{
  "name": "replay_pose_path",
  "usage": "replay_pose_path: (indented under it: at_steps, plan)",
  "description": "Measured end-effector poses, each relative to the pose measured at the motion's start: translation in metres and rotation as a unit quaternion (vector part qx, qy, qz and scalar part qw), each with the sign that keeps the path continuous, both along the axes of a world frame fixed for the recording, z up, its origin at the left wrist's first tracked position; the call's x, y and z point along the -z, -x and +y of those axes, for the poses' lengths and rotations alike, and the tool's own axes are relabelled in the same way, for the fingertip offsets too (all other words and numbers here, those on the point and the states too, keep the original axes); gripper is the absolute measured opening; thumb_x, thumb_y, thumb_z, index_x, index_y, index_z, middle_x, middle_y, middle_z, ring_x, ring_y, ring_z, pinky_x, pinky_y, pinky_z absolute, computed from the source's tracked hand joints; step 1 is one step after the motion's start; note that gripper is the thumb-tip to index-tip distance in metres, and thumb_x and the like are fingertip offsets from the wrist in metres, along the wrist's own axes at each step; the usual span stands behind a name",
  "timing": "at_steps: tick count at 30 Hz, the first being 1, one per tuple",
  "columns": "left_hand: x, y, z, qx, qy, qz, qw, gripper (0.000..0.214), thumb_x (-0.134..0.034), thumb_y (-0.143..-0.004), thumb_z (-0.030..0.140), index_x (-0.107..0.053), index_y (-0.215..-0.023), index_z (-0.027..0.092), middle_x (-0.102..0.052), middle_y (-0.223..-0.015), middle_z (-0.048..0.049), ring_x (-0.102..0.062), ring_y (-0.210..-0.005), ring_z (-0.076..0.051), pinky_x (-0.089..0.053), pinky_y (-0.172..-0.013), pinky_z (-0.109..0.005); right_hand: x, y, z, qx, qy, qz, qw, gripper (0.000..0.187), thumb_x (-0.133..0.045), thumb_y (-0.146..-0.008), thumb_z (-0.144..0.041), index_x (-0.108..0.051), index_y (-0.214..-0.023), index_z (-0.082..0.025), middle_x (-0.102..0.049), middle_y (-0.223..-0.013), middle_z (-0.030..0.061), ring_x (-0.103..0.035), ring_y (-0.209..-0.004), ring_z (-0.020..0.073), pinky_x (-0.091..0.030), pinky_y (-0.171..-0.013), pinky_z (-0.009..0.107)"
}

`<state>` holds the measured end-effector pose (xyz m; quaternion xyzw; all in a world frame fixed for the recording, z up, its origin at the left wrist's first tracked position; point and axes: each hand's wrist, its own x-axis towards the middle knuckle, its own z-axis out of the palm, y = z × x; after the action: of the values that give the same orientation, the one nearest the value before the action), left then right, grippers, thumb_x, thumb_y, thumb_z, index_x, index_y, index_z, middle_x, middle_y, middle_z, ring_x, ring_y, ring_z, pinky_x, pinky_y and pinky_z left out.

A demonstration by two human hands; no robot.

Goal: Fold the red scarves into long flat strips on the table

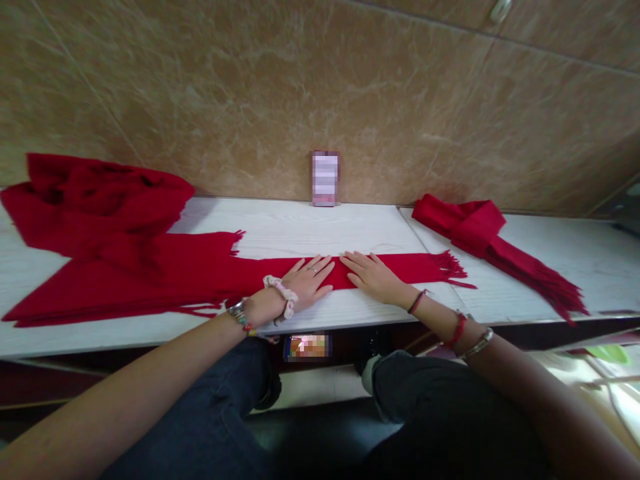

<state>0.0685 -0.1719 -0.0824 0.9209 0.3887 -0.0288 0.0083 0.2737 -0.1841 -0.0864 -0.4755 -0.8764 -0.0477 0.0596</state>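
Across the white tabletop stretches a red fringed scarf (410,268), folded into a narrow strip at its right part. My left hand (306,283) lies on the strip with fingers stretched out, a ring on one finger and a scrunchie at the wrist. Just to its right, my right hand (373,275) also rests flat on the cloth, fingers extended. Toward the left the fabric widens into layered red cloth (150,270), with fringe showing along its edges. A bunched heap of red cloth (100,200) sits behind it; where one piece ends and another starts I cannot tell.
Another red scarf (480,230), folded over itself with fringe, lies at the right. A phone (326,179) leans upright against the brown tiled wall (240,87). Below the edge of the white tabletop (300,230) is a lit screen (307,347) near my knees. Something green (607,353) shows at lower right.
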Motion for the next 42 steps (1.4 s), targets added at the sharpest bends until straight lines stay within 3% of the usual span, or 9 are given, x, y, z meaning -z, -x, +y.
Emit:
replay_pose_path:
  at_steps: [4,10,14,17,20,23,28,36,42]
  plan:
    - [0.004,0.004,0.002,0.01,-0.004,-0.011,1.0,0.055,-0.023,-0.09,0.04,-0.024,-0.138,0.014,-0.02,-0.145,-0.0088,-0.014,-0.134,-0.022,-0.016,-0.106,-0.042,0.006,-0.043,-0.002,0.037,-0.003,-0.008,0.999,0.047,-0.022,-0.091,-0.031,-0.032,-0.136,-0.02,-0.035,-0.14,0.0105,-0.032,-0.127,0.026,-0.033,-0.096,0.05]
    - [-0.001,0.003,0.002,-0.002,0.016,0.008,1.0,0.054,-0.028,-0.09,0.038,-0.024,-0.138,0.014,-0.019,-0.145,-0.0076,-0.014,-0.134,-0.021,-0.017,-0.106,-0.041,0.016,-0.125,-0.005,0.163,-0.022,-0.011,0.986,0.046,-0.022,-0.09,-0.029,-0.036,-0.133,-0.018,-0.038,-0.137,0.0126,-0.036,-0.125,0.0286,-0.036,-0.092,0.054]
    - [-0.005,-0.004,0.003,0.007,-0.015,-0.001,1.0,0.052,-0.031,-0.089,0.041,-0.033,-0.135,0.016,-0.026,-0.143,-0.0095,-0.02,-0.132,-0.023,-0.019,-0.105,-0.04,0.009,-0.154,-0.006,0.228,-0.08,0.013,0.97,0.044,-0.031,-0.087,-0.028,-0.045,-0.126,-0.014,-0.045,-0.131,0.0162,-0.04,-0.121,0.0302,-0.036,-0.093,0.055]
    - [-0.008,-0.014,0.004,0.052,-0.042,-0.014,0.998,0.048,-0.032,-0.09,0.041,-0.038,-0.132,0.018,-0.026,-0.143,-0.01,-0.022,-0.131,-0.024,-0.021,-0.105,-0.038,-0.01,-0.147,-0.009,0.168,-0.097,0.054,0.979,0.042,-0.038,-0.085,-0.028,-0.049,-0.123,-0.014,-0.049,-0.128,0.0143,-0.044,-0.118,0.0258,-0.038,-0.096,0.046]
    - [-0.012,-0.026,0.005,0.097,-0.05,-0.019,0.994,0.047,-0.035,-0.09,0.039,-0.038,-0.131,0.017,-0.025,-0.144,-0.0102,-0.023,-0.131,-0.023,-0.023,-0.104,-0.035,-0.028,-0.127,-0.016,0.06,-0.027,0.045,0.997,0.035,-0.039,-0.085,-0.024,-0.059,-0.112,-0.017,-0.06,-0.114,0.0094,-0.055,-0.106,0.0212,-0.043,-0.093,0.038]
    - [-0.014,-0.037,0.004,0.129,-0.051,-0.022,0.99,0.044,-0.038,-0.089,0.035,-0.041,-0.129,0.017,-0.033,-0.14,-0.0099,-0.034,-0.125,-0.022,-0.031,-0.099,-0.034,-0.035,-0.117,-0.025,0.013,0.03,0.003,0.999,0.027,-0.044,-0.082,-0.019,-0.066,-0.098,-0.016,-0.066,-0.098,0.0083,-0.06,-0.093,0.0205,-0.048,-0.085,0.034]
    - [-0.016,-0.051,0.004,0.156,-0.078,-0.029,0.984,0.03,-0.042,-0.087,0.03,-0.056,-0.112,0.021,-0.056,-0.113,-0.0061,-0.055,-0.097,-0.019,-0.044,-0.079,-0.03,-0.031,-0.125,-0.04,0.029,-0.008,-0.018,0.999,0.023,-0.048,-0.081,-0.019,-0.066,-0.095,-0.015,-0.066,-0.097,0.0092,-0.06,-0.092,0.0212,-0.049,-0.081,0.034]
    - [-0.02,-0.064,0.008,0.168,-0.103,-0.017,0.98,0.024,-0.04,-0.087,0.021,-0.06,-0.101,0.022,-0.059,-0.098,-0.0036,-0.057,-0.082,-0.015,-0.043,-0.056,-0.023,-0.025,-0.125,-0.044,0.027,-0.055,-0.057,0.997,0.028,-0.039,-0.085,-0.014,-0.065,-0.093,-0.014,-0.066,-0.095,0.01,-0.06,-0.088,0.02,-0.048,-0.078,0.032]
    - [-0.028,-0.065,0.006,0.196,-0.138,-0.005,0.971,0.019,-0.046,-0.083,0.018,-0.058,-0.098,0.019,-0.058,-0.094,-0.0047,-0.057,-0.081,-0.016,-0.044,-0.057,-0.025,-0.022,-0.132,-0.046,0.063,-0.104,-0.009,0.992,0.024,-0.04,-0.081,-0.011,-0.063,-0.084,-0.015,-0.066,-0.09,0.0089,-0.061,-0.084,0.0188,-0.047,-0.076,0.029]
